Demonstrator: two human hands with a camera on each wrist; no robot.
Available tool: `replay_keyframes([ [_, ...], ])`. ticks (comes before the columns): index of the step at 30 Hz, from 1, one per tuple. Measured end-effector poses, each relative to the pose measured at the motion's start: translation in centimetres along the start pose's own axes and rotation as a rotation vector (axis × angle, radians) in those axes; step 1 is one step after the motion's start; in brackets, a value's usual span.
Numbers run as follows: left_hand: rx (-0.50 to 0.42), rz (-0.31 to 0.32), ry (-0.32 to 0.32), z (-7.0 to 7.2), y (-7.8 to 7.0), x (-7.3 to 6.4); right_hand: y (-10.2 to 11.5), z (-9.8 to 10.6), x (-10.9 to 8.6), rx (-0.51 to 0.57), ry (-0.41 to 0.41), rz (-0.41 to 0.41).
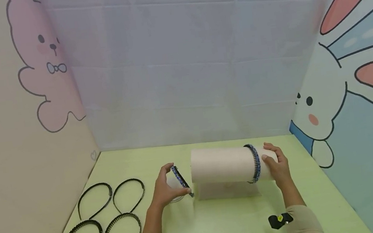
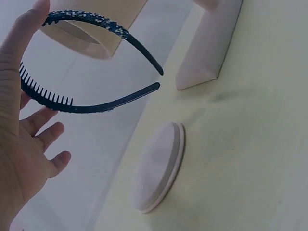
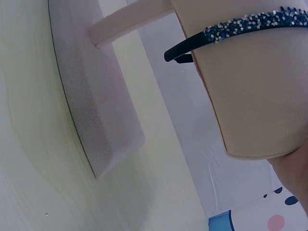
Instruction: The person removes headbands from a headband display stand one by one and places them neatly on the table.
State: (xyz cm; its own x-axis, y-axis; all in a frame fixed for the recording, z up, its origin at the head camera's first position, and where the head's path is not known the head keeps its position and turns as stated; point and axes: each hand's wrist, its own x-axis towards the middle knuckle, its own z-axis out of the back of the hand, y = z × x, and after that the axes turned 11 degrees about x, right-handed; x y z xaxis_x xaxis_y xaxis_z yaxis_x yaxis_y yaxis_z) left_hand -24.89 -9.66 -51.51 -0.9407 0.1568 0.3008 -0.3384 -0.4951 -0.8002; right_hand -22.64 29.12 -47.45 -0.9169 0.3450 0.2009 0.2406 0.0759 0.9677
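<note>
My left hand [image 1: 163,189] holds a headband [image 1: 181,179] with blue glitter and inner teeth. In the left wrist view the thumb and fingers pinch this headband [image 2: 115,29] at its curved top, its two ends pointing away from the palm. Just right of it lies a pale padded cylinder [image 1: 222,164] of a headband stand, raised on a base [image 1: 228,190]. A second glittery blue headband [image 1: 256,162] sits around the cylinder near its right end, its tips showing below in the right wrist view. My right hand [image 1: 278,165] grips that right end, thumb in front.
Several black headbands [image 1: 98,219] lie on the left of the pale green table [image 1: 227,224]. A round white padded piece [image 2: 156,168] lies on the table beneath my left hand. A white sheet [image 1: 181,74] hangs behind, with cartoon-printed sheets [image 1: 333,114] at the sides.
</note>
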Motion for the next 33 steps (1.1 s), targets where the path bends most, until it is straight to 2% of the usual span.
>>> replay_keyframes([
  [7, 0.018, 0.066, -0.135, -0.9, 0.6, -2.7, 0.1, -0.1, -0.1, -0.011, -0.009, 0.019],
  [15, 0.022, 0.157, -0.293, -1.8, 0.5, -5.7, 0.1, -0.1, -0.3, -0.015, -0.004, 0.030],
  [20, 0.065, 0.169, -0.405, -2.5, -0.1, -6.9, 0.1, 0.0, -0.3, -0.018, -0.004, 0.043],
  [23, 0.130, 0.179, -0.496, -2.9, -0.4, -7.4, 0.2, 0.0, -0.3, -0.015, -0.005, 0.035],
  [28, 0.266, 0.198, -0.643, -3.0, -0.1, -7.8, 0.3, 0.1, -0.2, -0.010, -0.009, 0.000],
  [30, 0.317, 0.222, -0.676, -2.8, 0.2, -7.9, 0.2, 0.1, -0.1, -0.009, -0.009, -0.012],
  [33, 0.376, 0.289, -0.682, -2.4, 0.5, -8.2, 0.2, 0.1, -0.1, -0.010, -0.011, -0.020],
])
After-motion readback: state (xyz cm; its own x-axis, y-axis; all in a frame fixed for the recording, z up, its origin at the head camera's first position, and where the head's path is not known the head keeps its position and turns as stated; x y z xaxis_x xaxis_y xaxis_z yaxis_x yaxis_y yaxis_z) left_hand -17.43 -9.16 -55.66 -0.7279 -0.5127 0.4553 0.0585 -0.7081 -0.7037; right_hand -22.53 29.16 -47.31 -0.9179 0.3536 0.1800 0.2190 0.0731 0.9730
